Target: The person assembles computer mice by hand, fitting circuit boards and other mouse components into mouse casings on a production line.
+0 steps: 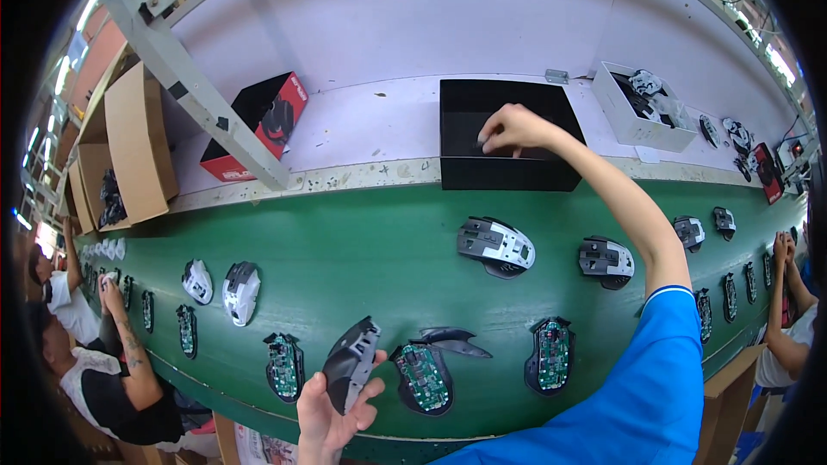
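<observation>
My left hand [338, 413] is closed round a dark computer mouse shell [351, 364], holding it tilted above the front of the green bench. My right hand [517, 131] reaches over the black box [510, 174] on the shelf, fingertips pinched inside its opening. A small greyish bit shows at those fingertips, too small to name. Beside the left hand lies a mouse base with a green circuit board [424, 377], and a curved black side piece [457, 342] touches its upper end. To its right rests another mouse base with a circuit board [550, 356].
Grey-and-black mouse shells [497, 247] lie across the bench, with more mouse bases [283, 367] in a row along the front. A red box [293, 112], a white parts box [609, 103] and a cardboard carton [138, 146] stand behind. Co-workers [129, 370] sit on both sides.
</observation>
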The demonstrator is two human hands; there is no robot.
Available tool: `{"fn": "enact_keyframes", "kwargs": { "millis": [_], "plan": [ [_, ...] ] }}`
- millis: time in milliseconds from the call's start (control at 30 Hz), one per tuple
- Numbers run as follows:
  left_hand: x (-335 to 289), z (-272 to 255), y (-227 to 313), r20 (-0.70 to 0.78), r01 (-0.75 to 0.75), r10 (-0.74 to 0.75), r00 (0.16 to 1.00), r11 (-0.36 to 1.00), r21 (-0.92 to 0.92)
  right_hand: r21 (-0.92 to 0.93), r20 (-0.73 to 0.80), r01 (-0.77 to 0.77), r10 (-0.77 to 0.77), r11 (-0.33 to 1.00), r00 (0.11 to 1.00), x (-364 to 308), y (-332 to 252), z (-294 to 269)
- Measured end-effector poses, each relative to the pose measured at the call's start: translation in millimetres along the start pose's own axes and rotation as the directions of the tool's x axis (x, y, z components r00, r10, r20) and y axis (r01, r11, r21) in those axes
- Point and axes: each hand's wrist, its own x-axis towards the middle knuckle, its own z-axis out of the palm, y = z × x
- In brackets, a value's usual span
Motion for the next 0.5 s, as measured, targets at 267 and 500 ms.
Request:
{"fn": "enact_keyframes", "kwargs": {
  "millis": [267, 500],
  "plan": [
    [-4, 23, -22, 0.041, 0.105, -0.119, 0.992, 0.963, 0.249, 0.469, 0.072, 0.131, -0.185, 0.874, 0.980, -116, -150, 13],
    [-26, 54, -35, 0.043, 0.189, -0.209, 0.977, 0.941, 0.282, 0.277, 0.023, 0.612, -0.642, 0.741, 0.766, -205, -223, 64]
  ]
}}
